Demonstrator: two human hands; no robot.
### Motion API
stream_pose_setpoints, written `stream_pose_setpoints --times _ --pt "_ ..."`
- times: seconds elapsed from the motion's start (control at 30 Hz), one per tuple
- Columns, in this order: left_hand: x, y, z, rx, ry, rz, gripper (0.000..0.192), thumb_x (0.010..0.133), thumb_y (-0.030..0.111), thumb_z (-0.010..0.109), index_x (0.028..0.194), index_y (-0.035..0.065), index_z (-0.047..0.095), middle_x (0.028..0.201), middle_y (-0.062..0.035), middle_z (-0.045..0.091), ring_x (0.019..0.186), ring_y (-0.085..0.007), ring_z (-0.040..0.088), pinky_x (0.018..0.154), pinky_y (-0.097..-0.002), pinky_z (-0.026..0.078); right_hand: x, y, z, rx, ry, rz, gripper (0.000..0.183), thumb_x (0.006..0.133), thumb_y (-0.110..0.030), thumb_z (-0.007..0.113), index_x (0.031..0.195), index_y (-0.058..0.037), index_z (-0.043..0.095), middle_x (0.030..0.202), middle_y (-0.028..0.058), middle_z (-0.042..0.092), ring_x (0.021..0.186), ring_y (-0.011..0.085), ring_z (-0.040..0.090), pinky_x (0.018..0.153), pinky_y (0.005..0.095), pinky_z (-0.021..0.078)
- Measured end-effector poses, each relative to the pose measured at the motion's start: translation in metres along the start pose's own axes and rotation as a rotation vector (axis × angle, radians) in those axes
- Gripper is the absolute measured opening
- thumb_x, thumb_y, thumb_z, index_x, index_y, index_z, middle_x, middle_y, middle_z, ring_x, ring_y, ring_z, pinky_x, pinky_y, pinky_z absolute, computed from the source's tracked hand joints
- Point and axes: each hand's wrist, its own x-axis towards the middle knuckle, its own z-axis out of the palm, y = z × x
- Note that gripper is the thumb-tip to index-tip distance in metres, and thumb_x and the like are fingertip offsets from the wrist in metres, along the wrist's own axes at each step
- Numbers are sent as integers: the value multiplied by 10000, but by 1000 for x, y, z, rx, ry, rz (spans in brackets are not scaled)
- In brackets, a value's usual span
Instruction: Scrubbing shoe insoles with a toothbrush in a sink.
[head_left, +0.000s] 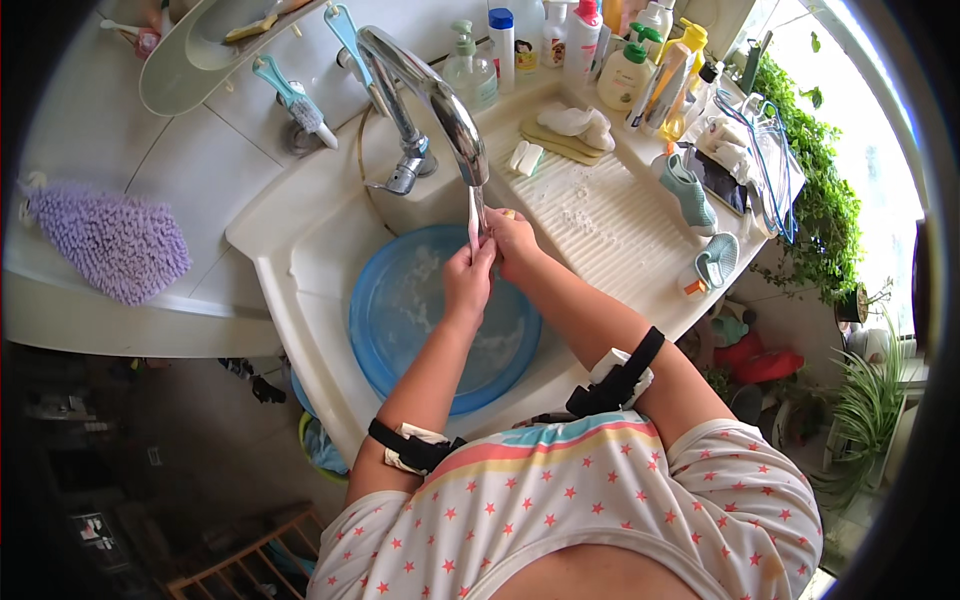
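Below the chrome faucet (466, 142), water runs down over both hands. My left hand (466, 283) grips a slim pink-and-white stick (473, 222), perhaps a toothbrush, pointing up beside the spout. Its fingertips meet my right hand (514, 241), whose fingers are curled in the stream. A small yellow-orange spot (510, 214) shows at the right fingers; what it belongs to is unclear. Beneath the hands, a blue plastic basin (358, 300) holds cloudy water with suds and sits in the white sink (319, 259).
On the ribbed washboard (600, 225) lie a white soap bar (525, 158) and greenish insoles (559, 142) with a white cloth. A teal shoe (688, 193) and its mate (718, 260) rest at the right edge. Bottles (625, 79) line the back; scrub brushes (304, 112) hang left.
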Motion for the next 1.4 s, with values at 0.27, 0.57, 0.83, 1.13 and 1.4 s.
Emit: stream_pose_setpoints --times 0.27,0.57,0.83,1.13,1.4 --pt "-14 -3 -37 62 33 -33 250 918 228 599 1057 29 653 654 46 545 401 -12 341 349 -204 233 8 15 10 -290 238 -158 305 738 -104 778 880 -60 512 772 43 539 612 157 513 519 352 473" --pt "-17 -6 -42 30 57 -13 187 846 107 671 1003 13 635 830 -24 647 570 -43 498 495 -195 394 -2 17 13 -576 180 -155 319 695 -133 813 878 -21 577 740 87 602 630 189 563 558 377 490" --pt "7 -21 -13 35 39 152 172 823 46 683 983 45 621 813 8 623 624 -47 533 507 -187 386 -13 3 6 -121 57 55 347 762 -282 774 903 -69 539 757 60 575 616 189 556 533 349 487" --pt "14 -16 -12 109 92 30 244 882 76 618 1120 29 592 876 -11 628 517 -33 465 417 -202 325 -7 13 -9 -93 -250 105 376 792 -241 763 994 -110 474 792 41 593 672 161 587 597 327 496" --pt "-16 7 -27 -118 58 -15 370 915 62 543 1278 25 485 953 -54 661 438 -19 367 365 -190 246 -10 21 8 -81 -129 110 286 833 -235 724 955 -145 482 644 9 531 529 151 554 481 299 452"
